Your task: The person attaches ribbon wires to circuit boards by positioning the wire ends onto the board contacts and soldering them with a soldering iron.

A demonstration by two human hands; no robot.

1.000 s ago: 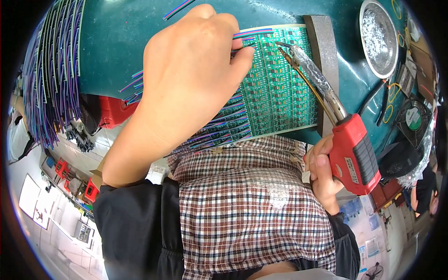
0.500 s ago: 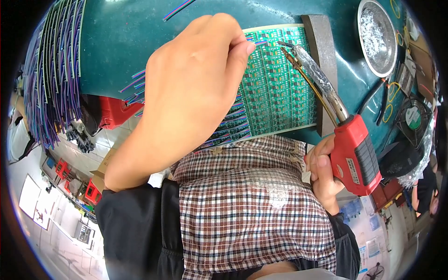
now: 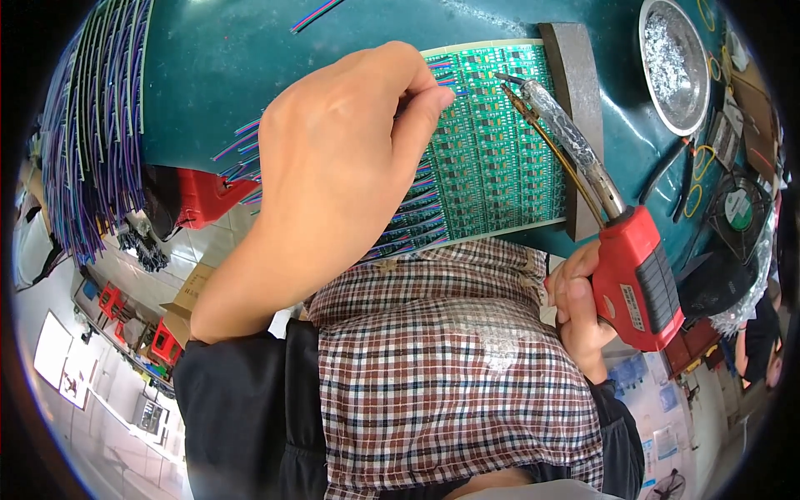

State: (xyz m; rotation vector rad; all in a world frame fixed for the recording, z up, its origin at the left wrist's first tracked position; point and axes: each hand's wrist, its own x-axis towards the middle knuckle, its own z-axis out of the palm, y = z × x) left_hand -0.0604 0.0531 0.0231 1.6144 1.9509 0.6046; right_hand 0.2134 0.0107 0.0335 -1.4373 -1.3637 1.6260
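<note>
A green circuit board panel [image 3: 492, 158] with rows of small parts lies on the table in front of me. My left hand [image 3: 337, 146] reaches over its left side, thumb and forefinger pinched on thin coloured wires [image 3: 461, 93] whose ends lie on the board. More wires [image 3: 425, 218] run in rows along the left part of the panel, partly covered by that hand. In my right hand [image 3: 577, 308] is a red soldering gun [image 3: 635, 283], its fingers wrapped round the handle. The gun's tip and brass solder tube hover at the panel's upper right, apart from the pinched wires.
A dark grey bar [image 3: 575, 117] sits along the panel's right edge. Further right are a metal bowl [image 3: 672, 71] with silvery bits, pliers [image 3: 667, 171] and a small fan [image 3: 737, 208]. Wired boards [image 3: 100, 125] hang in a bundle at left; loose wires [image 3: 315, 15] lie at the back.
My left hand has shifted slightly toward me along the board, its pinch now a little lower. The soldering gun has hardly moved.
</note>
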